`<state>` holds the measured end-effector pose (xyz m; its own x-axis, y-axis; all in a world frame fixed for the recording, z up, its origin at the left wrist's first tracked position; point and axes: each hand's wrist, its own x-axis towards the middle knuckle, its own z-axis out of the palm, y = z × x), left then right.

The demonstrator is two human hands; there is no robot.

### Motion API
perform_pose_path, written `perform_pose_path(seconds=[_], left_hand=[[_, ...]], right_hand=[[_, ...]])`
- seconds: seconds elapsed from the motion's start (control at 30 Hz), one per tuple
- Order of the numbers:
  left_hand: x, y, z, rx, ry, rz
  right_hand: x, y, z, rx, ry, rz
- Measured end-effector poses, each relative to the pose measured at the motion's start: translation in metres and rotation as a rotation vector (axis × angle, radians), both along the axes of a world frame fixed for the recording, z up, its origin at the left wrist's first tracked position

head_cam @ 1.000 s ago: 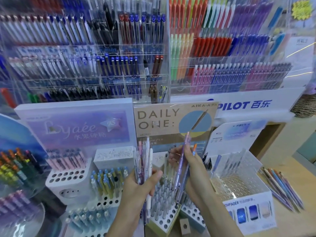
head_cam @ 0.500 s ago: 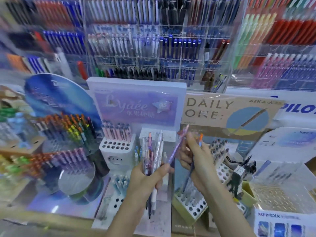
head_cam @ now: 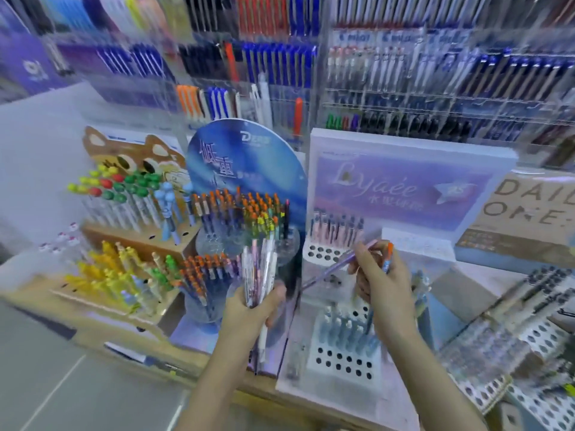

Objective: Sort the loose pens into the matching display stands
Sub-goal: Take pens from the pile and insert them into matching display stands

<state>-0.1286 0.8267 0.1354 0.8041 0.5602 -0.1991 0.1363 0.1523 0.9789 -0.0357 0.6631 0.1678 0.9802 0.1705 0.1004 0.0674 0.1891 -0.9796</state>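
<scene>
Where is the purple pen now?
Right of centre, head view: the right hand pinches the purple pen, in front of the pink pens in the Lyaée stand.

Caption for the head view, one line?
Left hand grips a bundle of pens; right hand holds a purple pen and an orange-capped pen before the Lyaée display stand.

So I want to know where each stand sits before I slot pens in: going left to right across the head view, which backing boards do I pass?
Animal-face board → round blue board → purple Lyaée board → brown Daily One board.
</scene>
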Motion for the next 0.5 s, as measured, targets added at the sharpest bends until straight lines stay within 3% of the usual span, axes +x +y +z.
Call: perform_pose_path(seconds=[0.2, 0.5], left_hand=[[-0.016, 0.082, -0.013, 0.031, -0.020, -0.037], [-0.015, 0.133, -0.025, 0.086, -0.035, -0.189]], right_hand=[[-0.019, 0.057, -0.030, -0.420, -0.189, -0.117], [-0.038, 0.100, -0.074, -0.573, -0.199, -0.243]])
